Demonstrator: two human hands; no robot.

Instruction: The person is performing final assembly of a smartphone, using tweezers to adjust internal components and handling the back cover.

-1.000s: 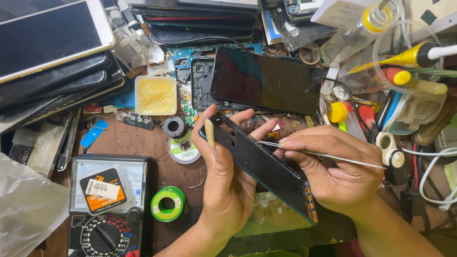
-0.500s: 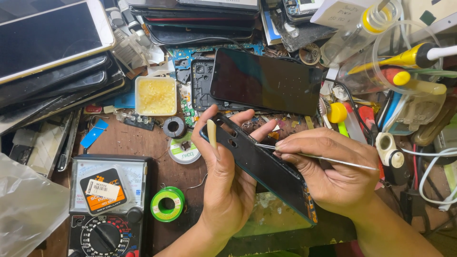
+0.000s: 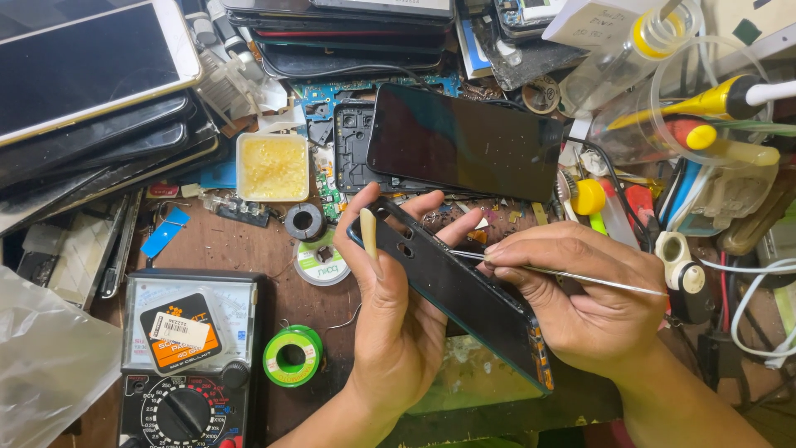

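left hand (image 3: 398, 332) grips a matte black phone frame (image 3: 452, 286), tilted on edge at centre; right hand (image 3: 580, 299) pinches thin steel tweezers (image 3: 564, 274) whose tips touch it. far: glossy dark screen panel (image 3: 464, 141), square tin of yellow flux (image 3: 272, 166). near left: multimeter (image 3: 186, 365), green solder spool (image 3: 292, 355). worn brown bench (image 3: 224, 249), cluttered.

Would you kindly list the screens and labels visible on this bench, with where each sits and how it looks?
Dark phone screen: flat above the hands, black glossy rectangle.
White-framed phone: top left on a stack, dark screen, pale rim.
Multimeter: bottom left, black body, pale dial window.
Sticker: on the multimeter's window, orange and black with a white tag.
Solder reel label: left of the left hand, round, white, green print.
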